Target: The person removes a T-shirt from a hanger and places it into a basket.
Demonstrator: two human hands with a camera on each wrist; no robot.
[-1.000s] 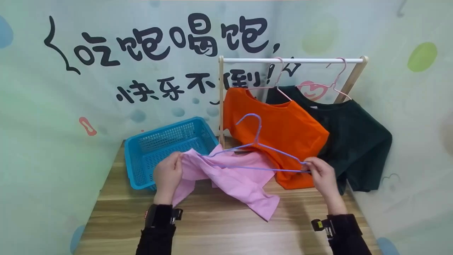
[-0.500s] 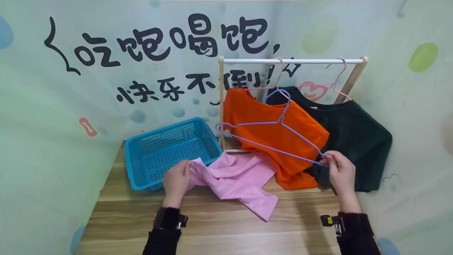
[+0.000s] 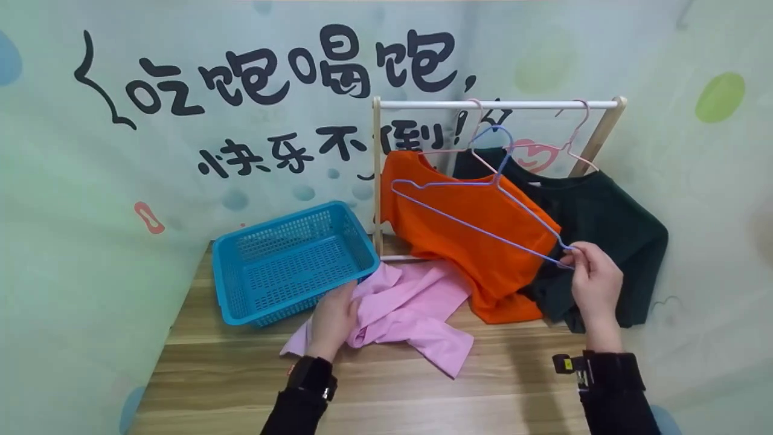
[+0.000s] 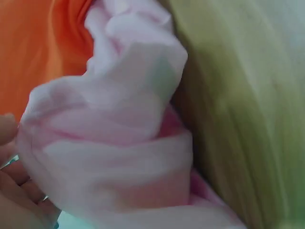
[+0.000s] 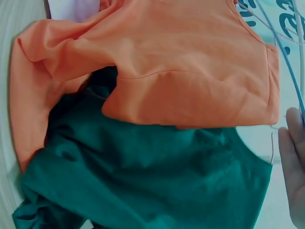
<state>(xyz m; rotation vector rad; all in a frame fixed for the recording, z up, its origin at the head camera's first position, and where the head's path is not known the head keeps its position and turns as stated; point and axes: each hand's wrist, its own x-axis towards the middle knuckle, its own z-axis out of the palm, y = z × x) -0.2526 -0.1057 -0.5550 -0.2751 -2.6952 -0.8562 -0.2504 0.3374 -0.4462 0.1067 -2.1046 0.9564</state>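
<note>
My right hand (image 3: 595,279) pinches the end of a bare blue wire hanger (image 3: 483,208) and holds it up in front of the orange shirt (image 3: 477,223), its hook just below the white rail (image 3: 498,104). My left hand (image 3: 335,320) grips a bunched pink garment (image 3: 410,308) lying on the wooden table (image 3: 374,386). The left wrist view is filled with folds of the pink garment (image 4: 119,143), with fingers (image 4: 14,191) curled at its edge. In the right wrist view the orange shirt (image 5: 190,62) overlaps the dark green shirt (image 5: 152,176), and the blue hanger (image 5: 286,62) runs past my fingers (image 5: 293,162).
A blue plastic basket (image 3: 290,260) stands on the table's left, against the pink garment. The orange and dark green shirt (image 3: 604,235) hang on pink hangers from a small wooden rack (image 3: 377,175). Printed walls close in the table at the back and both sides.
My right hand has drawn the blue hanger out of the pink garment and lifted it up and right toward the rail. My left hand has lowered the pink garment onto the table.
</note>
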